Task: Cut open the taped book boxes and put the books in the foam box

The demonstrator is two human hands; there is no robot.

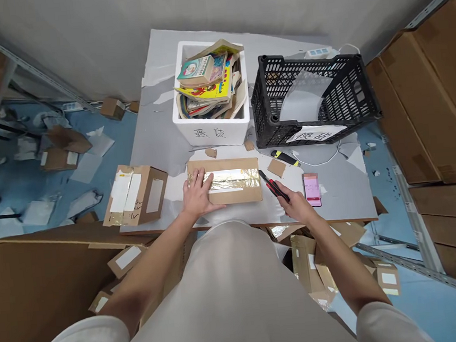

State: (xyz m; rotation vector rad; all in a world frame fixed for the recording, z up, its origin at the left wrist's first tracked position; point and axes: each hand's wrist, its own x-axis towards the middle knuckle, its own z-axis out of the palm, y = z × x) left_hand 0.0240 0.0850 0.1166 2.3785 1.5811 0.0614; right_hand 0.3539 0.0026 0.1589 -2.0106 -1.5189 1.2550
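Note:
A taped cardboard box lies flat on the table in front of me, with clear shiny tape and white labels across its top. My left hand rests with fingers spread on the box's left end. In my right hand is a black and red box cutter, its tip close to the box's right edge. Whether the tip touches the cardboard I cannot tell. Just behind them lies a second, yellow and black utility knife. A phone with a lit pink screen is right of my right hand.
Behind the box stand a white foam bin full of books and a black plastic crate holding a translucent sheet. Another taped carton sits at the table's left edge. Cardboard scraps dot the table. Several boxes and papers litter the floor.

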